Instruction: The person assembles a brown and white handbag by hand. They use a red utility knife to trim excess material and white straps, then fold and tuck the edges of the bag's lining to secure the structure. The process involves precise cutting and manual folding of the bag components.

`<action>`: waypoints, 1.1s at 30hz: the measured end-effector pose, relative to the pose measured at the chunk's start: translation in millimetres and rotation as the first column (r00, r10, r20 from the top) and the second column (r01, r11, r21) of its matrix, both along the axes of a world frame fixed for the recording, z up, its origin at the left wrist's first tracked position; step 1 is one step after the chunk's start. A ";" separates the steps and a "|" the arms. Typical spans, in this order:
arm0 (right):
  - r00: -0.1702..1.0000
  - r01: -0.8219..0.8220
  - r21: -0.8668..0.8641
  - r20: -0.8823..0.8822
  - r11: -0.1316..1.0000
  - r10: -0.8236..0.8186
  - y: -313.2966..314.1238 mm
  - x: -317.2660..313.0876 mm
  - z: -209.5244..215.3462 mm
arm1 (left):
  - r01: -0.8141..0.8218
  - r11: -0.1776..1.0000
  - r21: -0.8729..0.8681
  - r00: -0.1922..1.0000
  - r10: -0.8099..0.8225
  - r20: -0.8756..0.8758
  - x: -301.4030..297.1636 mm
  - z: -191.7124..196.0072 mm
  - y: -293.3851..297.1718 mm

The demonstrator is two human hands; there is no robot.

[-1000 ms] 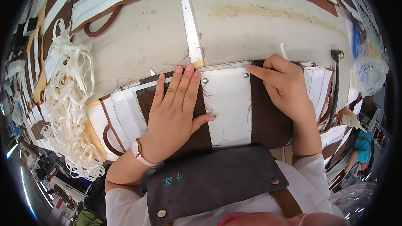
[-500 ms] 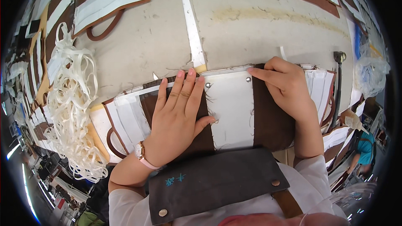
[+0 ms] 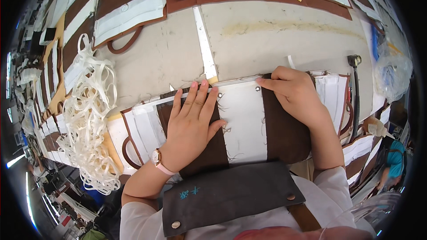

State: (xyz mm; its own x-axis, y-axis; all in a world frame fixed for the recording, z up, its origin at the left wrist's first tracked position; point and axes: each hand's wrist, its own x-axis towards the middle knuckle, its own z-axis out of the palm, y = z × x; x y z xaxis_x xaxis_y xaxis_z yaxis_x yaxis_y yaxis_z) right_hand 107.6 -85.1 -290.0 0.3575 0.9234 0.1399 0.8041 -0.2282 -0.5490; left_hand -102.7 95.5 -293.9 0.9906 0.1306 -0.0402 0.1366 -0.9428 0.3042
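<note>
A brown and white striped leather panel (image 3: 242, 120) with small metal rivets lies on the worktable in front of me. My left hand (image 3: 192, 122) rests flat on its left brown stripe, fingers spread toward the top edge. A pink-strapped watch sits on that wrist. My right hand (image 3: 293, 93) is curled over the panel's upper right, fingertips pinching its top edge near a rivet.
A pile of white strips (image 3: 89, 115) lies at the left. More brown and white panels (image 3: 124, 11) cover the far side of the beige table (image 3: 267, 40). A white strip (image 3: 204, 46) runs across the table. A clear bag (image 3: 393, 75) and a black tool (image 3: 355, 89) are at the right.
Both hands stay on the panel; my left hand has shifted slightly along the brown stripe, and the right keeps its pinch on the top edge.
</note>
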 end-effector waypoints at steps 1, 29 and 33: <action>1.000 -0.006 -0.021 0.017 1.000 0.006 -0.1 -0.6 0.2 | 0.000 1.000 0.008 1.000 0.000 0.006 -0.4 -0.2 -0.5; 0.904 0.219 -0.171 -0.335 0.961 -0.266 -20.7 -1.2 22.4 | 0.202 0.977 -0.067 0.971 -0.191 0.141 49.9 -17.8 -28.5; 0.724 0.145 -0.234 -0.637 0.961 -0.265 -20.9 8.5 26.6 | 0.172 0.985 -0.026 0.967 -0.164 0.193 50.1 -16.4 -29.9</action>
State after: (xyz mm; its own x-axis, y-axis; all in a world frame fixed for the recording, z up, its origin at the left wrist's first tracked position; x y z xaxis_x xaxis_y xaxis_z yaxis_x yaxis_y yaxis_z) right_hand 116.1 -106.1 -263.3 0.4875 0.8036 -0.3414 0.1791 -0.4747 -0.8617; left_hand -52.6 65.5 -310.3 0.9883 -0.0365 0.1484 -0.0869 -0.9329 0.3495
